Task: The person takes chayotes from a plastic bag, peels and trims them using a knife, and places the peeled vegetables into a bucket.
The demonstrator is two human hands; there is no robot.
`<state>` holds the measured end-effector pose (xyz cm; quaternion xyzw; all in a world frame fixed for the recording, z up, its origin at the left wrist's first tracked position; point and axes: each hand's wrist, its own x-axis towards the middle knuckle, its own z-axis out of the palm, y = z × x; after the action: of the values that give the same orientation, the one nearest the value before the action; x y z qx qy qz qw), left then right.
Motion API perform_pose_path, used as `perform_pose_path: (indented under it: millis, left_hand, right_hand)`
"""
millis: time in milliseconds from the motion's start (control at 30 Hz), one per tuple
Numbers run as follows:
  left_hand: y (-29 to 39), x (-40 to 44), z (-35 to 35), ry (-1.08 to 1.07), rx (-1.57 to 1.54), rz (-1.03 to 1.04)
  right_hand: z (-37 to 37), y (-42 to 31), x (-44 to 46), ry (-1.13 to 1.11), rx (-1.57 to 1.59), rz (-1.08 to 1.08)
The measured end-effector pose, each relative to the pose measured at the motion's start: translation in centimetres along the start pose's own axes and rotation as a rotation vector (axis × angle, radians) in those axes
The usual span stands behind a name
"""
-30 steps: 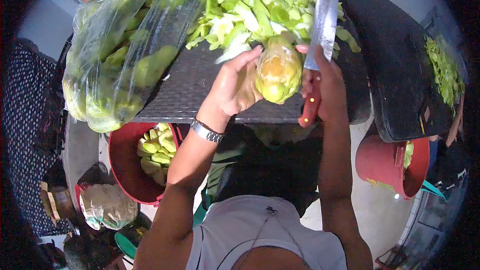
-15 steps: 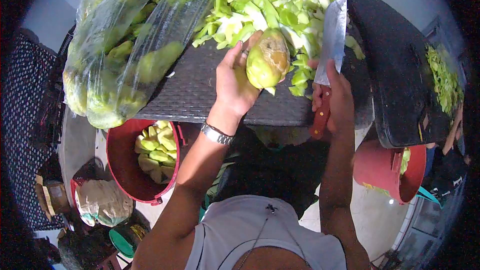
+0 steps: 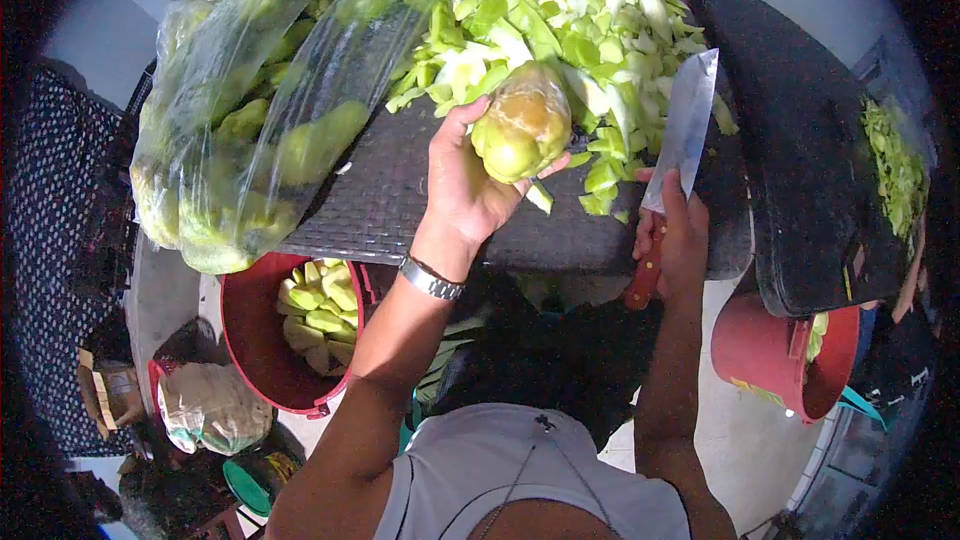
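Observation:
My left hand (image 3: pixel 462 180) is wrapped round a green chayote (image 3: pixel 522 125) with a brown, spoiled-looking patch on its upper side. It holds the chayote above the front of the dark woven tabletop (image 3: pixel 400 210). In my right hand (image 3: pixel 680 240) is a large kitchen knife (image 3: pixel 686 125), gripped by its reddish-brown handle with the broad blade pointing up and away. The blade is apart from the chayote. Behind both hands lies a heap of pale green peelings (image 3: pixel 570 25), with a few strips near the knife.
A clear plastic bag (image 3: pixel 215 140) of chayotes lies at the table's left. Below it stands a red bucket (image 3: pixel 240 340) with cut pieces. To the right are a second dark table (image 3: pixel 800 140), more peelings (image 3: pixel 893 165) and another red bucket (image 3: pixel 750 350). A sack (image 3: pixel 215 405) sits at lower left.
The chayote has turned slightly in my left hand, so the brown patch faces more upward. My right hand and the knife have shifted a little down and right, with the blade tilted further right.

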<state>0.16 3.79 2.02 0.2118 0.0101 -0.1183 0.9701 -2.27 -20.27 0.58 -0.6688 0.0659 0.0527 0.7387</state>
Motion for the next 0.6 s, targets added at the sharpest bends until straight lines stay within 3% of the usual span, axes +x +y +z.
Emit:
perform_pose_path:
  millis: [233,333,433,500,600]
  left_hand:
    - [-0.4,0.9,-0.5,-0.056,0.105,-0.073]
    - [-1.3,0.3,1.2,0.131,0.180,0.109]
    - [-0.8,0.2,0.8,0.003,-0.191,0.007]
    - [-1.1,0.1,0.5,-0.005,-0.137,0.007]
    - [-1.8,0.0,0.2,-0.062,-0.155,-0.008]
  right_hand:
    - [-0.4,0.3,-0.7,-0.058,-0.214,-0.032]
    - [0.2,-1.1,-1.8,-0.086,-0.418,-0.149]
    - [0.9,-2.3,-2.3,-0.053,-0.511,-0.368]
    - [1.4,-3.0,-1.4,-0.044,-0.479,-0.434]
    - [1.8,-4.9,-2.0,-0.070,-0.835,-0.301]
